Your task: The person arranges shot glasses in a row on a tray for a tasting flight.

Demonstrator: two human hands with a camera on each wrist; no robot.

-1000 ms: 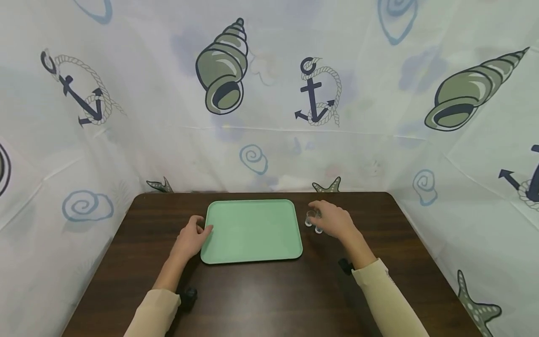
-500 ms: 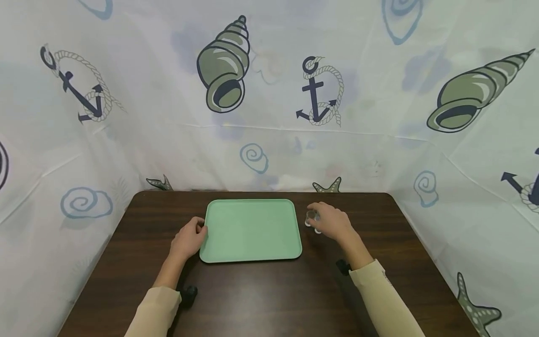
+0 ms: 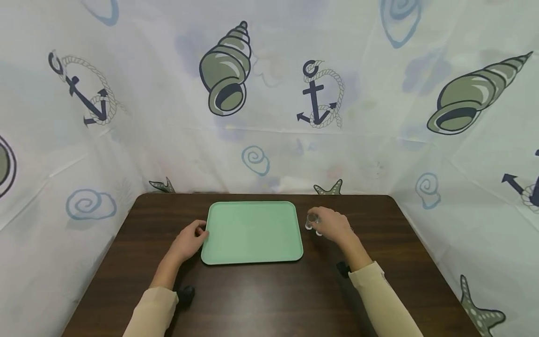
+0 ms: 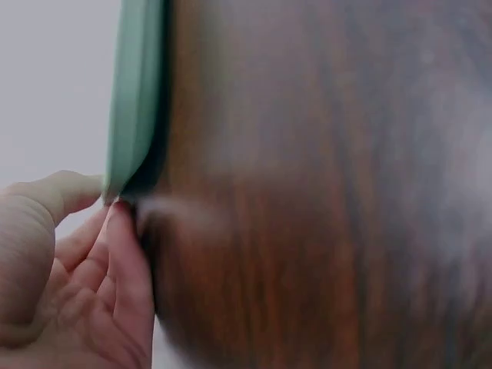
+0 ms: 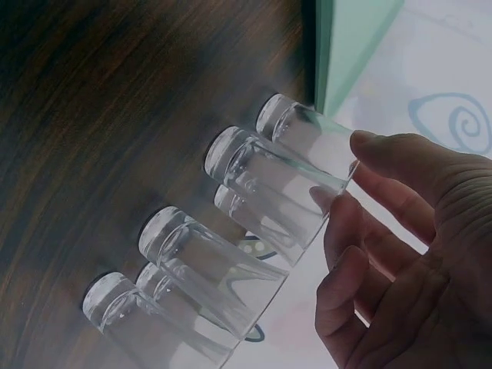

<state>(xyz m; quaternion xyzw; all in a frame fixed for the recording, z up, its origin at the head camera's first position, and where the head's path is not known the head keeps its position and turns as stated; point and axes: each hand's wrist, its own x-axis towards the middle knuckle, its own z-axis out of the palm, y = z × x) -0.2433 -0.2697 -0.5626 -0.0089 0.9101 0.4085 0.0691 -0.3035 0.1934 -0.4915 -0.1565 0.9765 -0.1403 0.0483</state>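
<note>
A light green tray (image 3: pixel 252 234) lies on the dark wooden table. At its left edge, my left hand (image 3: pixel 187 241) pinches the rim. The left wrist view shows the thumb against the tray (image 4: pixel 134 92) and curled fingers (image 4: pixel 131 269) below its edge. Just right of the tray, my right hand (image 3: pixel 331 225) reaches over several clear shot glasses. In the right wrist view, thumb and fingers pinch the rim of the shot glass (image 5: pixel 311 142) nearest the tray. Other shot glasses (image 5: pixel 215 269) stand close together beside it, partly overlapping. In the head view the hand hides most of them.
The brown table (image 3: pixel 261 299) has its far edge against a white cloth backdrop (image 3: pixel 273 93) printed with shells and anchors. Cloth also hangs along both sides. A dark wrist device (image 3: pixel 185 296) sits under the left cuff.
The left fingers have drawn in from over the tray's left edge to pinch it. The right fingers have come down slightly at the shot glasses. The tray stays in place.
</note>
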